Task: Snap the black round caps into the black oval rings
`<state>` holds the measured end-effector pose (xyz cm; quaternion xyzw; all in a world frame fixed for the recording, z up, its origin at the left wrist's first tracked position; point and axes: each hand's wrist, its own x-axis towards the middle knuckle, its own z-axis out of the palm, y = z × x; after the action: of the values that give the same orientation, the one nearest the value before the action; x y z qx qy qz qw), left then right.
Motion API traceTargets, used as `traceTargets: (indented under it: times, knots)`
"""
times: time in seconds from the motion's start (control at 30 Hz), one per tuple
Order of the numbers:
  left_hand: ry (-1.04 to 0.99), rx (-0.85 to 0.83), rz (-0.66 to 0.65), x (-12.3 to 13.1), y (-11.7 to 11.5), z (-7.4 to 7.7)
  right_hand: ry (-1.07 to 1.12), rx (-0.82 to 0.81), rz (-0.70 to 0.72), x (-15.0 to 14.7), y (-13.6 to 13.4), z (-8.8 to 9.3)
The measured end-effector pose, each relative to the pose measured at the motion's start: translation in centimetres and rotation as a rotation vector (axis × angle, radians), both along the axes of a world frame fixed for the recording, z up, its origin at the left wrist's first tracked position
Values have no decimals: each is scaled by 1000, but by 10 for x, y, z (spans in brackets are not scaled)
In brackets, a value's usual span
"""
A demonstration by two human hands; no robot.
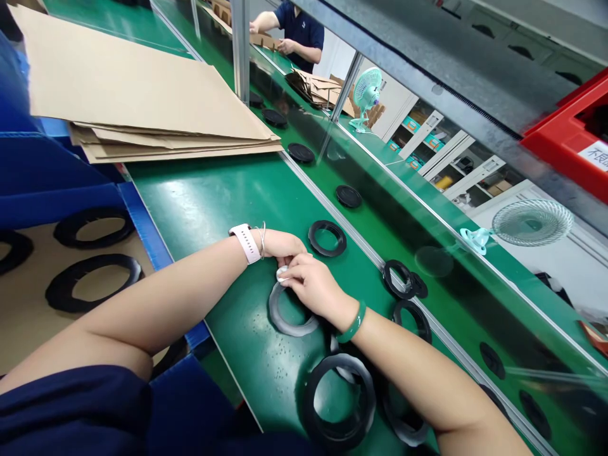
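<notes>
Blue box at 9 o'clock from the hands; inside it a brown card sheet w/ black rings lying flat on it; 3 in view, one cut off by the edge. Red bin at 2 o'clock, up on a shelf; can't tell what's in it; white label on its front, writing cut off & too small to read.

L hand & R hand meet in the middle of the green surface; both have fingers closed, pinching a small white bit at the 12 o'clock rim of a grey ring; grey ring lies flat on the surface, right under the hands. White watch on L wrist; green bangle on R wrist.

One black ring just beside the hands at 1 o'clock; a big black ring at 5 o'clock. Stack of brown card sheets at 11 o'clock. Another person far off at 12 o'clock, hands on brown card.
</notes>
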<state>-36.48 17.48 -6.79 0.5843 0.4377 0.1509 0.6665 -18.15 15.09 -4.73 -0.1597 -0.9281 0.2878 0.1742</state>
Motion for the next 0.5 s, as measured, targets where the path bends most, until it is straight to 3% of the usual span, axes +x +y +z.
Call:
traceTargets:
  times: [0.27,0.5]
  knots:
    - [24,59,-157,0,-1,4,-150,4,368,-2,-20,10]
    - [36,122,-216,0,-1,5,-250,-104,567,34,-17,26]
